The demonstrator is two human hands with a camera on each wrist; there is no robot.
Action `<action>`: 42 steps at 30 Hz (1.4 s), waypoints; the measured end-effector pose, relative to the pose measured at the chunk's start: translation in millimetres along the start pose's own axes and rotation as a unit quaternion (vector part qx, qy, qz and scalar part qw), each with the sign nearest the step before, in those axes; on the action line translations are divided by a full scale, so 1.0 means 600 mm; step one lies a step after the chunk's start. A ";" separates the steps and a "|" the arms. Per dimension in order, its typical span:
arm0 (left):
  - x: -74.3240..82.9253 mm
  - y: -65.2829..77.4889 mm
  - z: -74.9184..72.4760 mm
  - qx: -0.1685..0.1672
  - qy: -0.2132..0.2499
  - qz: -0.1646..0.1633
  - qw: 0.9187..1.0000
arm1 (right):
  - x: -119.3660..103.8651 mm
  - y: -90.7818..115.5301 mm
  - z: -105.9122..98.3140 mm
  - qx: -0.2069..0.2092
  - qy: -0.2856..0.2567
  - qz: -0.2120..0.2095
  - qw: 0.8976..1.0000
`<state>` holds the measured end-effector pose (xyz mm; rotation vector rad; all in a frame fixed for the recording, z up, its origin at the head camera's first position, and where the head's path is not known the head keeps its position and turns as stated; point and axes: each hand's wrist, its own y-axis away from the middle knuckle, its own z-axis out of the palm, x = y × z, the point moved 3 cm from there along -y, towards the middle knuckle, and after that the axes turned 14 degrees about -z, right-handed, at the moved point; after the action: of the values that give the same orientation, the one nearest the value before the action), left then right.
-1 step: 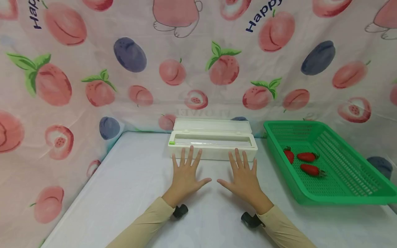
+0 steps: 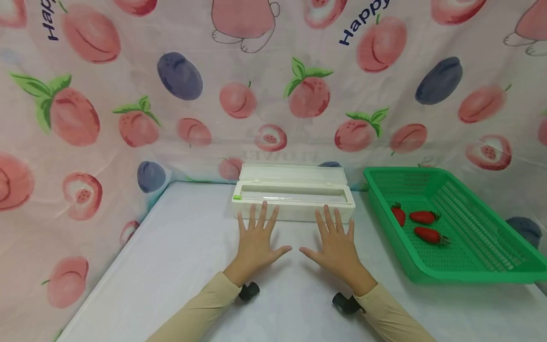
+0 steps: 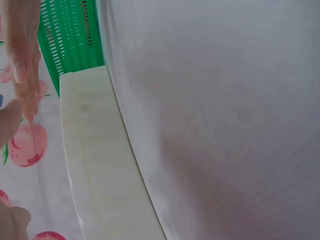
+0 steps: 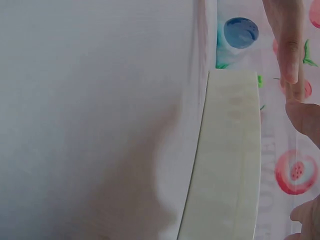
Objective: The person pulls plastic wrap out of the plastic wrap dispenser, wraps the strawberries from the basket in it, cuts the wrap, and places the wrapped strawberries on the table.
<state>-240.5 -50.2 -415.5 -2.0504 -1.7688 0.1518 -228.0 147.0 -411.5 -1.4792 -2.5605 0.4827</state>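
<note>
Both hands are held out flat, palms down, over the white table, with nothing in them. My left hand (image 2: 255, 244) has its fingers spread, their tips overlapping the front of a long white box (image 2: 295, 213) in the head view. The right hand (image 2: 337, 249) mirrors it, its thumb pointing at the left thumb with a small gap between. A lid (image 2: 295, 173) stands raised at the back of the box. Through the slot on top shows clear, shiny film (image 2: 290, 197), with a small green piece (image 2: 237, 197) at the left end.
To the right stands a green plastic basket (image 2: 470, 275) holding three red strawberries (image 2: 424, 217). Behind the box hangs a fruit-printed cloth (image 2: 269, 71), which also runs down the left side. The table bears a white cloth (image 2: 171, 261). Dark wrist cameras (image 2: 346, 304) sit under the sleeves.
</note>
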 end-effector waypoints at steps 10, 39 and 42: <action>0.007 -0.008 -0.007 0.001 0.002 0.000 1.000 | 0.007 -0.002 -0.008 -0.001 -0.002 0.002 1.000; -0.034 -0.114 -0.002 0.033 -0.112 0.091 0.989 | 0.083 -0.078 -0.003 0.053 0.079 -0.086 0.992; -0.039 -0.128 -0.005 0.041 -0.110 0.118 0.986 | 0.104 -0.093 0.006 0.048 0.083 -0.086 0.992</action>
<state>-314.3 -65.9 -387.6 -2.2491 -1.6021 0.5329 -305.8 174.3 -397.9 -1.2004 -2.4694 0.4336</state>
